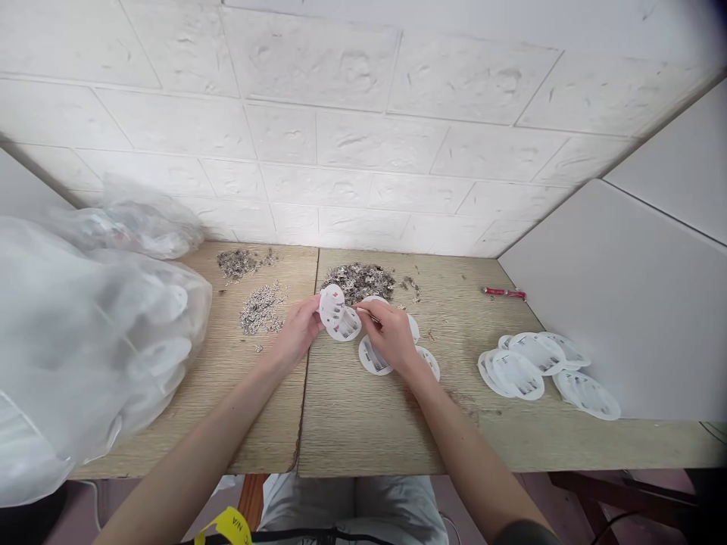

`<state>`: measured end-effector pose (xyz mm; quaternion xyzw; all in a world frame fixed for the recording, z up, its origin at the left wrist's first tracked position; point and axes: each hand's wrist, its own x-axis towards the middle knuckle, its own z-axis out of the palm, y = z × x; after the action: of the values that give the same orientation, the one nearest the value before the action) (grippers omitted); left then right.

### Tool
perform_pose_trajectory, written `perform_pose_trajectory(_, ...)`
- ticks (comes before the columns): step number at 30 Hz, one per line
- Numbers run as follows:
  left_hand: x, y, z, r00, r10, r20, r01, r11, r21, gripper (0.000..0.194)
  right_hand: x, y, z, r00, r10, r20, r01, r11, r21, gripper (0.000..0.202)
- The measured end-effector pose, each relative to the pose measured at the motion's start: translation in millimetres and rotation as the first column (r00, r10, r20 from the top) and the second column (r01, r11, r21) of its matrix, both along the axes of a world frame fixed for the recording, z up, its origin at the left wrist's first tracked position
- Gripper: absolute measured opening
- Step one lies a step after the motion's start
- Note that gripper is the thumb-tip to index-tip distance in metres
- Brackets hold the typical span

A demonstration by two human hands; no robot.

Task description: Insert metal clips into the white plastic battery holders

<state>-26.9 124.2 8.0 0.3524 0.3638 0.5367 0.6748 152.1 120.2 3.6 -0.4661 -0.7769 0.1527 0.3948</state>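
Observation:
My left hand (299,329) is closed on a white round plastic housing (344,325), a two-lobed piece with slots and small metal bits in it, held up off the table. The fingers of my right hand (393,338) pinch a thin pointed tool (368,313) whose tip is at the housing's right edge; its exact kind is too small to make out. Beneath and beside my right hand lie more white housings (375,357), partly hidden by it. Just behind both hands is a heap of small metal clips (359,281).
Two smaller piles of metal pieces, one farther back (237,263) and one nearer (261,309), lie to the left. Large plastic bags (113,341) fill the left side. Stacked white housings (525,363) and a red tool (503,293) lie on the right. A seam (307,378) divides the tabletop.

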Motion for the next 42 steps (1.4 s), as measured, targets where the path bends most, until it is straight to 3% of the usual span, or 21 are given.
perform_pose_trajectory(19,1.4,-2.0,-1.8,1.000,-0.018,-0.015,0.018,1.000,0.017,0.028,-0.5,-1.2,-2.3,0.999,-0.036,0.029,0.036,0.999,0.016,0.022)
perform_pose_trajectory(30,0.5,-4.3,-11.7,0.979,-0.095,-0.181,0.126,0.977,0.171,0.035,2.7,-2.7,-2.9,0.994,-0.050,0.100,0.042,0.996,0.076,0.026)
perform_pose_trajectory(42,1.8,-10.1,-13.5,0.969,-0.064,-0.238,0.115,0.971,0.208,0.037,0.1,-6.8,-2.1,0.989,-0.033,0.143,0.016,0.993,0.115,0.032)
